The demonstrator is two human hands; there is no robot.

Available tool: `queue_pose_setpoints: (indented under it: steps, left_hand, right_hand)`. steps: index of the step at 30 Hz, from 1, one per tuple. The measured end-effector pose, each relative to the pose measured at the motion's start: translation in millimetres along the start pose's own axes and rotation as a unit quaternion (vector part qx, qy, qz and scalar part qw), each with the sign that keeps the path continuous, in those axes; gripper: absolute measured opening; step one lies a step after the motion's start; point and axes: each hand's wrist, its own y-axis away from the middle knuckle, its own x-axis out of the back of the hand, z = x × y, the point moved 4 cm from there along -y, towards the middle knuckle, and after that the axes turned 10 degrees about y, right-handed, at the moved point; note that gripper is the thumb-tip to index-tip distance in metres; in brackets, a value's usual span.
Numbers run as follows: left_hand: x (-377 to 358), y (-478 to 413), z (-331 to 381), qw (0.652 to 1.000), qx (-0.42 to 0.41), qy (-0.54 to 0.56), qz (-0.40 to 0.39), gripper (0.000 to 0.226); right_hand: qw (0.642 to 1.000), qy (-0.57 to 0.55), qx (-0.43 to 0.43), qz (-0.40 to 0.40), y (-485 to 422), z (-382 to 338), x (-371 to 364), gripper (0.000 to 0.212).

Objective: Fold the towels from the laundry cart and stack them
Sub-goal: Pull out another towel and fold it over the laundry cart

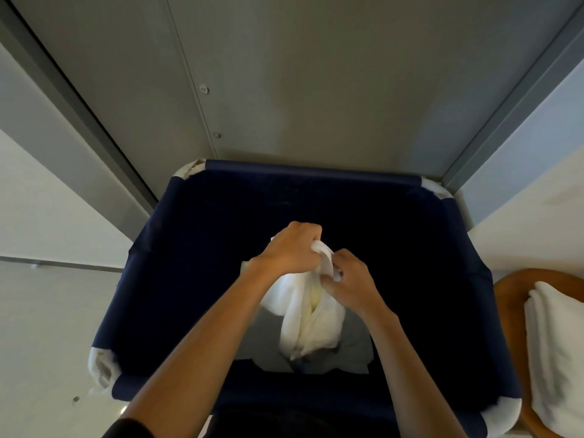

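White towel [308, 314] is hanging bunched over the navy laundry cart [189, 248], my left hand [290, 248] gripping its top and my right hand [350, 279] pinching it just beside. Its blurred lower end is hiding grey cloth [354, 352] below. Folded towels [556, 336] on the wooden bench [512, 286] are running out of frame.

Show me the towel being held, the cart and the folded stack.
held towel [311, 314]: head view, hanging bunched middle.
laundry cart [309, 172]: head view, far blue rim.
folded towels [556, 343]: head view, top layer.
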Motion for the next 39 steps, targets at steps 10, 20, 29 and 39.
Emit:
queue_pose_setpoints:
  steps: [10,20,29,39]
  left_hand:
    - [44.1,13.0,7.8,0.996,-0.027,0.024,0.086,0.021]
    - [99.4,27.5,-29.0,0.969,0.102,-0.14,0.178,0.013]
    - [-18.1,19.3,-38.8,0.996,0.03,-0.012,-0.087,0.023]
    - [3.3,7.6,-36.6,0.998,0.012,0.033,0.054,0.023]
  right_hand:
    - [0.982,0.065,-0.128,-0.124,15.3,42.9,-72.3,0.019]
    - [0.996,0.026,-0.077,-0.03,6.8,38.2,-39.7,0.022]
    - [0.996,-0.018,0.061,-0.057,-6.5,-28.6,-7.5,0.016]
    - [0.992,0.066,0.002,-0.107,-7.6,1.0,-4.1,0.019]
